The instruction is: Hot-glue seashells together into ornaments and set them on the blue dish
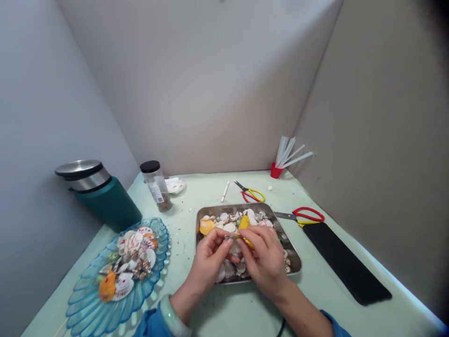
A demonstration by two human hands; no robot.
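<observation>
My left hand (208, 255) and my right hand (265, 255) meet over a metal tray (293, 267) filled with seashells. Between the left thumb and fingertips is a small, slim greyish piece, too small to make out. The right hand's fingers close round a yellow glue gun (244, 222), its body partly hidden by the fingers. An orange shell (206, 226) and several white shells lie in the tray just beyond the hands.
At left are a blue scalloped dish (82, 299) of shells, a teal bottle (108, 203) and a black-lidded jar (157, 187). Behind lie a marker (225, 191) and small scissors (250, 193). Larger scissors (305, 216), a black slab (345, 262) and glue sticks (287, 152) in a red cup (276, 171) stand right.
</observation>
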